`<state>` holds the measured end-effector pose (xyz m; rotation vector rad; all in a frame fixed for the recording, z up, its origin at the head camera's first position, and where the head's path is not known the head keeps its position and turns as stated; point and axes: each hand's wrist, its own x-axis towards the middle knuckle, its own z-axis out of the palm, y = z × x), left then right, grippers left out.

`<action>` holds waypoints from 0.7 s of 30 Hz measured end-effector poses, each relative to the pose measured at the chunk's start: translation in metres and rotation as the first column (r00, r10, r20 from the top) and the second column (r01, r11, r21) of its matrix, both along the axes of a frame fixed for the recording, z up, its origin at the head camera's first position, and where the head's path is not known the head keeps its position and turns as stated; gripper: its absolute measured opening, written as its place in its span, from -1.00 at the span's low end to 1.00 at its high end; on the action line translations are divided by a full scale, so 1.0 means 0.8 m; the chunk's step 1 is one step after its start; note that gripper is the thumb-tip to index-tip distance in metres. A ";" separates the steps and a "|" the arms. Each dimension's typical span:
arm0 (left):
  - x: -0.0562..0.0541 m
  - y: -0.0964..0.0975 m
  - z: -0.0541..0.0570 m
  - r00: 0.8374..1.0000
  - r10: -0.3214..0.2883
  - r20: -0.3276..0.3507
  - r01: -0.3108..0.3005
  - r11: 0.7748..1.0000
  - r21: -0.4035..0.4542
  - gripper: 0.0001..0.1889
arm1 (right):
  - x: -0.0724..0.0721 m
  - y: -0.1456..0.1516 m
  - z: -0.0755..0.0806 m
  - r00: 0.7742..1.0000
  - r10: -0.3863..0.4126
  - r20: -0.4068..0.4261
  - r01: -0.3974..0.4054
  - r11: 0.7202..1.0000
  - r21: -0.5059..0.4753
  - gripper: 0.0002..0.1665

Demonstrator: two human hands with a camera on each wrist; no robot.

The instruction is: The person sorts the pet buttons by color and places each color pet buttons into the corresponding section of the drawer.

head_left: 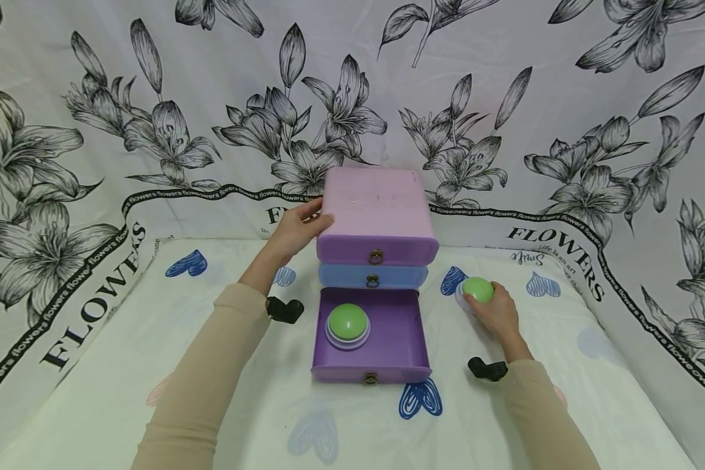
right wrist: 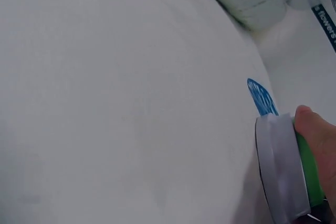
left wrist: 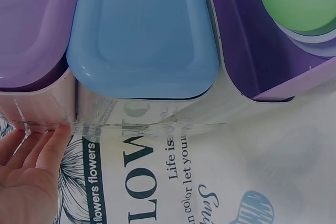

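Note:
A small three-tier drawer unit (head_left: 378, 202) with a pink top stands on the sheet. Its purple bottom drawer (head_left: 396, 336) is pulled out, with a green-domed push button (head_left: 348, 323) on a white base lying in its left half. My left hand (head_left: 296, 228) rests against the unit's upper left side. In the left wrist view, its fingers (left wrist: 44, 150) lie fairly straight with their tips at the pale pink side wall. To the right of the unit, my right hand (head_left: 496, 313) grips a second green push button (head_left: 477, 290). The right wrist view shows this button (right wrist: 283, 166) tilted on edge, close to the sheet.
The purple top drawer (head_left: 358, 250) and blue middle drawer (head_left: 352, 275) are closed. A white sheet with blue hearts (head_left: 420, 399) spreads underneath. Behind the unit hangs a flower-printed cloth (head_left: 258, 117). Black wrist mounts (head_left: 284, 310) sit at both wrists.

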<state>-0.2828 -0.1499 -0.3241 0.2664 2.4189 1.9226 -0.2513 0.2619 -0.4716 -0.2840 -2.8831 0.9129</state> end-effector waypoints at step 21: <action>-0.001 -0.001 -0.001 1.000 -0.001 -0.002 0.001 1.000 -0.023 -0.30 | 0.018 -0.011 0.018 0.997 0.073 -0.007 -0.073 0.997 0.010 0.01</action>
